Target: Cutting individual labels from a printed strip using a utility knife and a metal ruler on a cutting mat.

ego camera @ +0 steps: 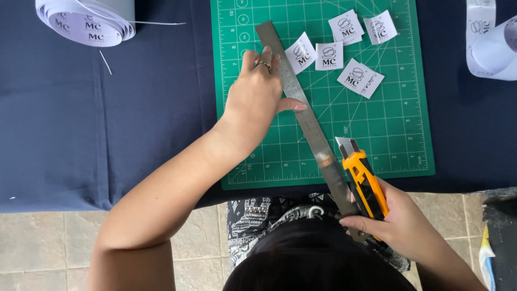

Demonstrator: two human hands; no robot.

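The cutting mat (pixel 377 129) lies on the table cloth (pixel 107 108), with a ruler (pixel 301 113) running diagonally across it and past its near edge. Five cut labels (pixel 329 56) lie on the mat's far part, right of the ruler, and the left hand (pixel 253 99) rests on the ruler's far half. The right hand (pixel 401 223) holds a utility knife (pixel 362 175) at the mat's near edge, just right of the ruler; one paper roll (pixel 86 21) lies left of the mat, another roll (pixel 493 43) right of it.

Lighting is bright, even and diffuse, daylight in character; its source cannot be told, and shadows are faint and soft-edged. Mild glare shows on the metal ruler (pixel 309 124) and along the green cutting mat (pixel 388 134), whose grid lines stay sharp. The dark hair (pixel 318 258) at the bottom edge is slightly out of focus.
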